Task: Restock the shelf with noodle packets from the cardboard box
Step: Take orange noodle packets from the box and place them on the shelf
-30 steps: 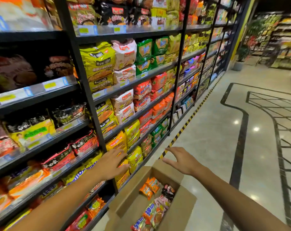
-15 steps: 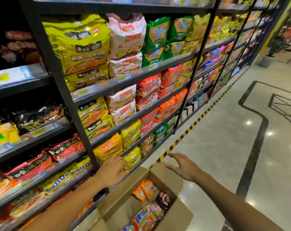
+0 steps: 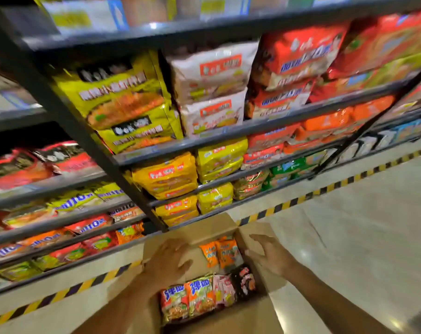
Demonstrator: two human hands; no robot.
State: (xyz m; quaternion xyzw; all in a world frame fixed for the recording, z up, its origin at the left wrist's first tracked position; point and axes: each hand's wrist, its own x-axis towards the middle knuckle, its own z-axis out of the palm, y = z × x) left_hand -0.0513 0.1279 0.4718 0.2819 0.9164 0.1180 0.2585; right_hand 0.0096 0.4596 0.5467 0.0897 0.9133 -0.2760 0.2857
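Now reaching into the cardboard box (image 3: 264, 319) for noodle packets (image 3: 199, 297).
Left hand (image 3: 167, 262) at 10 o'clock, right hand (image 3: 269, 256) at 2; fingers spread, empty. Next: grip a packet.

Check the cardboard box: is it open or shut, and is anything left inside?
Open. The cardboard box has its flaps spread, and noodle packets lie inside, with bare bottom showing between them. Both hands hover over it, holding nothing.

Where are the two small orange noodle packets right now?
In the head view, the orange packets stand inside the cardboard box at its far end, between the left hand and right hand.
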